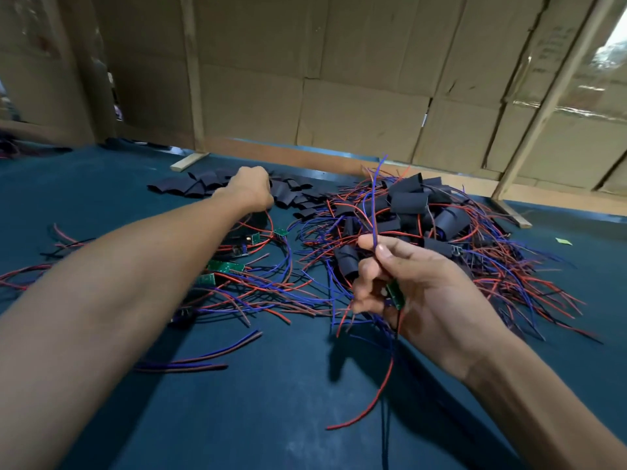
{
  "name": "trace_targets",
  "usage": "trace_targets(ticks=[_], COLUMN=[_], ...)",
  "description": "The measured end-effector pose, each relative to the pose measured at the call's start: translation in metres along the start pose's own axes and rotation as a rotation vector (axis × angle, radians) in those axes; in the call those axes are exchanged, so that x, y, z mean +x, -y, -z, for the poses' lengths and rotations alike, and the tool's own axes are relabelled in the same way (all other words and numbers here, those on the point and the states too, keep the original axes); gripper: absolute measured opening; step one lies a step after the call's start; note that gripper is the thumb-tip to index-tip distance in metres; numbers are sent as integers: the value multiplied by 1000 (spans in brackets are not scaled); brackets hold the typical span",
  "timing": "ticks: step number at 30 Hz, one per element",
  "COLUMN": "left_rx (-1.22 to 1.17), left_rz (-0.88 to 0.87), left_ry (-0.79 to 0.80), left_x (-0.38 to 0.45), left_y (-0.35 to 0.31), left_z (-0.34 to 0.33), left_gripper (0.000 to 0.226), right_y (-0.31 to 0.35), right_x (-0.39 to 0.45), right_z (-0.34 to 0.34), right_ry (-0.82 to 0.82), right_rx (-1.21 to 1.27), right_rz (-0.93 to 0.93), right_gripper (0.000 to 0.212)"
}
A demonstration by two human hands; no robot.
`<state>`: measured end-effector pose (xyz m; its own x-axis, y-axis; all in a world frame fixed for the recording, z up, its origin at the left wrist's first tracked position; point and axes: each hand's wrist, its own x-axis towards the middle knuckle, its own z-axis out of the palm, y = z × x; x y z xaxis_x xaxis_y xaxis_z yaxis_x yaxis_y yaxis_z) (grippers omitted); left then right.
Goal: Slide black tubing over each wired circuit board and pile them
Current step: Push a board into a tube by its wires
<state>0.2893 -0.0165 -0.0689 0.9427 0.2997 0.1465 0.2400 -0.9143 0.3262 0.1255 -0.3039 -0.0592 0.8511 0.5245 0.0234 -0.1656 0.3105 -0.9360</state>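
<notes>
The right hand (403, 286) pinches a wired circuit board (395, 295) above the table (271, 401), thumb and forefinger closed on its blue wire (373, 205), which stands nearly upright from the fingertips while a red wire (376, 398) trails down toward the near edge. The small green board sits low in the palm, its long axis roughly in line with those wires, so the upper wire end looks like the natural lead-in for a sleeve.

Far across the table, the left hand (252, 188) reaches to the scatter of flat black tubing pieces (196, 186) along the back edge, its fingers curled down into them; whether it has one in its grip cannot be told from this angle. That supply lies ahead and to the left of the held board, well apart from it, and the left hand is plainly the nearer to it.

Between the two hands lie bare boards (224, 266) with red and blue leads, not yet sleeved. To the right, just beyond the right hand, rises the pile of finished boards (424, 212), each wrapped in black tubing. Cardboard sheets (339, 96) wall off the back.
</notes>
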Motion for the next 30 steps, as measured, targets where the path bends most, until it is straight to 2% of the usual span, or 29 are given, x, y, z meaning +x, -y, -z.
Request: trace_targets(ticks=[2, 3, 5, 7, 9, 10, 11, 13, 15, 17, 18, 21, 26, 30], left_rx=[-54, -128, -433, -694, -897, -1085, -1353, -1860, -2107, -2222, -2254, -2337, -2381, -2400], left_rz=[12, 12, 6, -34, -121, -158, -161, -91, 48, 176, 224, 257, 278, 290], left_ry=[18, 23, 3, -108, -225, -220, -147, 130, 297, 358, 359, 352, 384, 438], left_x=[-6, -10, -29, -62, -99, -117, -134, -159, -182, -196, -200, -207, -210, -211], left_y=[0, 1, -2, -8, -13, -16, -19, -28, -36, -39, -38, -33, -32, -33], left_z=[10, 15, 25, 35, 39, 41, 42, 35, 20, 9, 6, 9, 15, 15], left_gripper=[8, 12, 29, 43, 45, 44, 43, 35, 23, 7, 5, 5, 12, 7], right_y=[-1, -1, 0, -1, -2, -3, -5, -7, -13, -17, -19, -20, -17, -17], right_x=[0, -1, -3, -3, -3, -2, -1, -2, -5, -8, -9, -11, -13, -14], right_z=[-2, -3, -3, -1, 0, 0, 0, 0, 1, 0, 0, -2, -4, -5], right_ry=[27, 45, 61, 44, -15, -42, -68, -140, -239, -349, -397, -427, -281, -226], right_rx=[-3, -7, -26, -81, -125, -140, -150, -219, -537, -965, -1085, -1098, -1155, -1173], right_rz=[-17, -33, -63, -51, -11, 27, 69, 154, 344, 599, 677, 728, 836, 875], right_gripper=[18, 18, 21, 24, 28, 28, 28, 28, 23, 14, 13, 12, 12, 15])
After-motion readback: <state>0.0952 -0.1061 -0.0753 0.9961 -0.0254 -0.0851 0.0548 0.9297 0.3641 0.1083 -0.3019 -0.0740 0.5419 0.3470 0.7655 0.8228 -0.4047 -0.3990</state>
